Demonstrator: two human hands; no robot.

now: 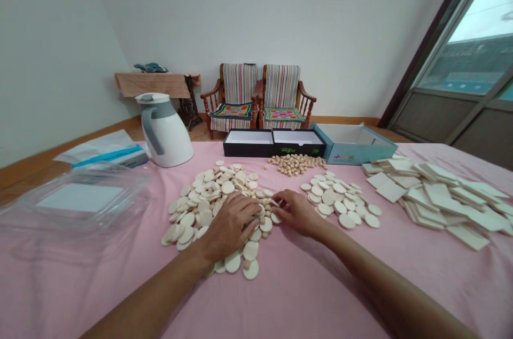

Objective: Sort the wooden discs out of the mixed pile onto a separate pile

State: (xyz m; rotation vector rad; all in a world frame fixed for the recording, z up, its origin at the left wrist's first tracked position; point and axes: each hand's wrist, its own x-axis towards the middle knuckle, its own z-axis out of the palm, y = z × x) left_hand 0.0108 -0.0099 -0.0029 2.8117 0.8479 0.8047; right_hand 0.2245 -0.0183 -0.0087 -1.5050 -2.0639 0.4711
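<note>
A large heap of round wooden discs, with small wooden beads mixed in, lies before me. My left hand rests palm down on the heap, its fingers stretched forward over the discs and the thumb apart. At the heap's right edge my right hand has thumb and fingers closed on a wooden disc, partly covered by the fingertips. To the right is a smaller group of wooden discs. Behind it sits a pile of small wooden beads.
Square wooden tiles are piled at the right. Along the back stand two black boxes and a light blue box. A white-grey jug and a clear plastic container occupy the left. Pink cloth covers the table.
</note>
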